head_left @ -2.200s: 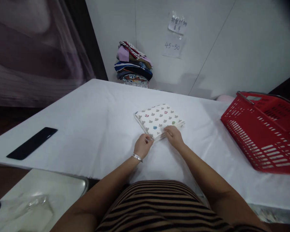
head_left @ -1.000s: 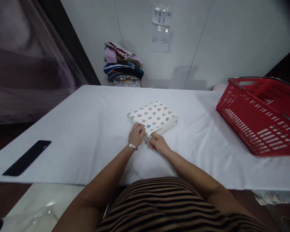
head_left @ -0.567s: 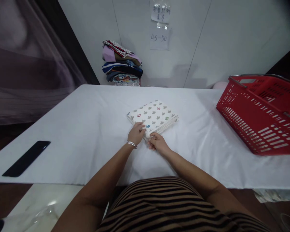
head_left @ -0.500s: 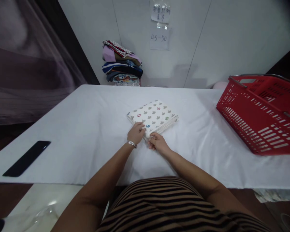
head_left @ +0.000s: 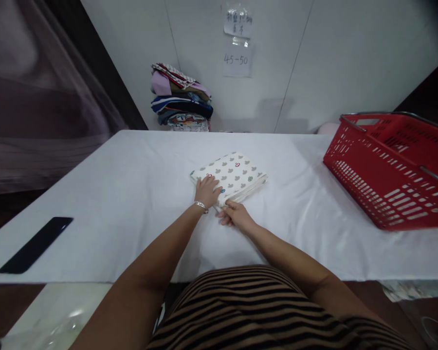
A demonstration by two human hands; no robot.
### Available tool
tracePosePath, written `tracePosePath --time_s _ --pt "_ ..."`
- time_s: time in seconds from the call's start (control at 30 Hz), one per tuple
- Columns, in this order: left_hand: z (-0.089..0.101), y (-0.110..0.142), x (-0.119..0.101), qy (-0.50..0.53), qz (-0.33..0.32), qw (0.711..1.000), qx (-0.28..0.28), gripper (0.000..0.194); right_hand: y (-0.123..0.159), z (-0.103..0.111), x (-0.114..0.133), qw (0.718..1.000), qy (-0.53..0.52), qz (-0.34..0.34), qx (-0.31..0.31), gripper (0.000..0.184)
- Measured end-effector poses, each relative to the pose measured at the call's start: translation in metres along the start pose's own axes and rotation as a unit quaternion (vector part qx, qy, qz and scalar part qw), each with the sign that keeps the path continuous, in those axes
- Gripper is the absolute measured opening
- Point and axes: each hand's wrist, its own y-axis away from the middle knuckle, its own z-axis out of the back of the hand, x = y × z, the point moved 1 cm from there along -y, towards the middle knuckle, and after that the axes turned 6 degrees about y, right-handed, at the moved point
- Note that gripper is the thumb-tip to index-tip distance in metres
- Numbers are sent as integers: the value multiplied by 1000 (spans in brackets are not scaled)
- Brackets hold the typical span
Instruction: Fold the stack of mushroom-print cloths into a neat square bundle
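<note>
A folded white cloth (head_left: 237, 170) with grey, red, blue and green printed motifs lies at an angle on the white-covered table (head_left: 131, 194). Its layered edges show along the right side. My left hand (head_left: 207, 191), with a silver bracelet at the wrist, rests flat on the near left part of the cloth, fingers spread. At the nearest corner my right hand (head_left: 236, 215) pinches the cloth's edge between thumb and fingers. The fingers' undersides are hidden.
A red plastic basket (head_left: 387, 180) with metal handles stands at the right. A flat black object (head_left: 36, 245) lies at the left. Against the back wall rises a pile of folded fabrics (head_left: 182, 99). Paper signs (head_left: 237, 58) hang on the wall.
My left hand has slid forward onto the top of the cloth and spread its fingers. My right hand stays at the near corner. The view has shifted slightly.
</note>
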Motion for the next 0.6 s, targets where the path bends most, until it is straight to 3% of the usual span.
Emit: tracePosePath --time_s 0.37,0.6 --pt "-1 1 -2 0 -4 1000 0 33 -6 3 -2 990 123 49 -41 14" --pt "-3 0 0 -5 -5 1000 0 34 -11 3 -9 992 100 64 -48 15"
